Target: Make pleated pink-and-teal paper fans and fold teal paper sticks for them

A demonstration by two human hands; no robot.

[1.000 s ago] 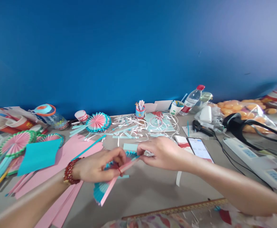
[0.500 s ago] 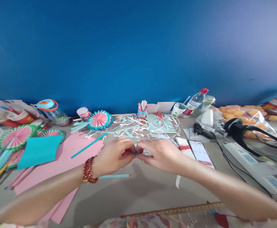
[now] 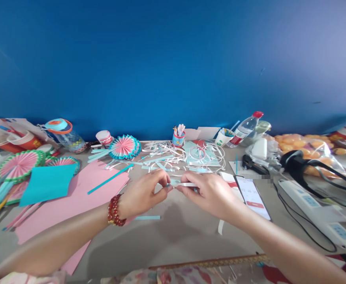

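Observation:
Above the middle of the table, my left hand (image 3: 143,193) is closed in a pinch, thumb against fingers. A speck of blue shows at its fingertips, but most of what it holds is hidden. Close by on the right, my right hand (image 3: 210,193) pinches a narrow white strip (image 3: 187,184), which points toward the left fingertips. A small gap separates the two hands. Under my left forearm lie large pink paper sheets (image 3: 54,209), with a blue paper strip (image 3: 110,179) across them. Just right of my left wrist, a pale blue strip (image 3: 147,217) rests on the table.
Pink-and-blue pleated paper rosettes (image 3: 125,147) and a blue sheet (image 3: 47,183) lie left. Curled white scraps (image 3: 164,152) and a pen cup (image 3: 178,138) stand behind my hands. Rightward are a phone (image 3: 252,197), a bottle (image 3: 247,128), a power strip (image 3: 321,213) and cables.
My hands have drawn slightly apart, the right one moving rightward. The white strip in my right fingers now shows clearly. The view has shifted slightly.

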